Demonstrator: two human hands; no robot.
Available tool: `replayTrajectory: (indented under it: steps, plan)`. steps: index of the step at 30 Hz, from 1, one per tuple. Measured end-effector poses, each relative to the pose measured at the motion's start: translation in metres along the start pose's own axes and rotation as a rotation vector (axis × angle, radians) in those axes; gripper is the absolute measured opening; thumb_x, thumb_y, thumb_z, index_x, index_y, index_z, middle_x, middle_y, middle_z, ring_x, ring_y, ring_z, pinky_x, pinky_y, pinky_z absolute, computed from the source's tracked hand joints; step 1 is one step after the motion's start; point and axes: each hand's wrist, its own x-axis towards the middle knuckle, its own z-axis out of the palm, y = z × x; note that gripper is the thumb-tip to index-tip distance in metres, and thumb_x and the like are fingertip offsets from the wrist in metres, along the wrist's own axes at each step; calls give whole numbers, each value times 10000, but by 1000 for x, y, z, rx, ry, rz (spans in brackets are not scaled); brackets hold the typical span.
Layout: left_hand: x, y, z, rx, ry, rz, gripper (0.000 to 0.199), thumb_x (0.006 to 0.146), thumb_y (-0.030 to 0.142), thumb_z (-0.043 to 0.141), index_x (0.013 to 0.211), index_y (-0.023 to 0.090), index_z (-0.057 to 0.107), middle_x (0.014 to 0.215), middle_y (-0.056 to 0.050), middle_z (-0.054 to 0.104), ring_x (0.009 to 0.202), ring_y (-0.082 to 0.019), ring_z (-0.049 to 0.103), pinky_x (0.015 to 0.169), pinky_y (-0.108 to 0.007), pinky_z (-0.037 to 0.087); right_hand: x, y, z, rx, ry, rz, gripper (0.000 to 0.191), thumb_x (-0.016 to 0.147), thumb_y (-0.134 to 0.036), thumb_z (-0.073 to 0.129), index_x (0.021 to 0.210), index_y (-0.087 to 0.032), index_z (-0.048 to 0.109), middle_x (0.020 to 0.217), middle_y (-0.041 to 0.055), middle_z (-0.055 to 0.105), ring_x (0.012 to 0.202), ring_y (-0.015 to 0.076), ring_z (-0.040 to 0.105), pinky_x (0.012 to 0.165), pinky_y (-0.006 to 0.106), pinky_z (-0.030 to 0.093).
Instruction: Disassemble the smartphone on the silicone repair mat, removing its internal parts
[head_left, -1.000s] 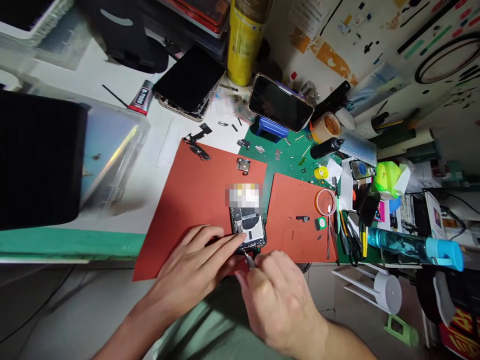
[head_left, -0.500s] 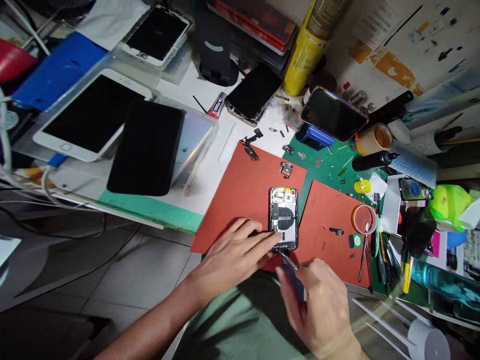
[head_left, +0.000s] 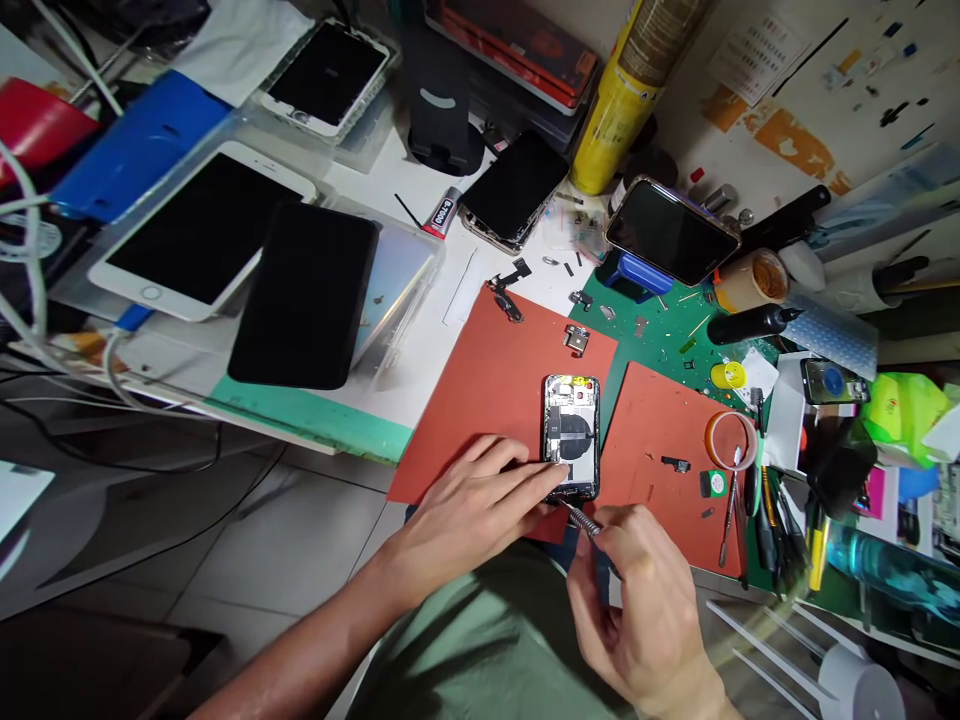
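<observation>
Over the near end of the opened phone [head_left: 574, 437] on a red mat [head_left: 465, 400], the half-open left hand [head_left: 480, 508] rests fingers, seemingly steadying it for the tool [head_left: 583, 521] the curled right hand [head_left: 646, 590] grips.

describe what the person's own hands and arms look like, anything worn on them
The left grip and right grip are bare hands, no glove, ring or watch visible. The left forearm and visible bit of right forearm are bare too, with no sleeve in view. A muted green garment shows between them.
</observation>
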Motion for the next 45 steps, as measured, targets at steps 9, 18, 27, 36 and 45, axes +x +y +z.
replayTrajectory:
  steps: [9, 18, 27, 36, 45]
  plan:
    - [1, 0, 0, 6, -1, 9, 407, 1018, 82, 603, 1414, 175, 605, 1082, -17, 804, 1017, -244, 573, 974, -422, 468, -3, 3, 2, -27, 52, 4, 218, 951, -21, 703, 1130, -106, 613, 836, 66, 649, 696, 170, 566, 599, 316, 478]
    - [0, -1, -2, -9, -39, 20, 366, 1066, 188, 631, 1430, 220, 614, 1278, -21, 800, 1051, -242, 591, 987, -431, 484, -15, 5, 4, -20, 122, 133, 228, 974, -69, 734, 1139, -176, 618, 824, 15, 707, 598, 126, 622, 561, 270, 538]
    - [5, 7, -9, -174, -37, -26, 225, 1066, 230, 669, 1286, 227, 713, 1165, -35, 796, 1034, -209, 598, 934, -368, 504, -31, 7, 7, 395, 422, 753, 253, 933, -293, 836, 1036, -218, 617, 741, -29, 674, 553, 126, 669, 519, 223, 579]
    - [7, 18, -6, -222, 0, 15, 199, 1032, 37, 626, 1121, 203, 691, 1031, -14, 765, 948, -186, 604, 862, -356, 455, -40, 5, -4, 540, 557, 855, 263, 918, -288, 848, 990, -226, 603, 694, -52, 670, 527, 123, 680, 522, 212, 587]
    - [47, 72, 60, 174, 35, 46, 280, 1004, -20, 561, 1190, 153, 680, 942, -50, 720, 874, -218, 594, 833, -384, 476, -78, 14, -27, 312, 957, 832, 285, 879, -219, 878, 965, -220, 607, 666, -67, 637, 482, 137, 645, 453, 267, 563]
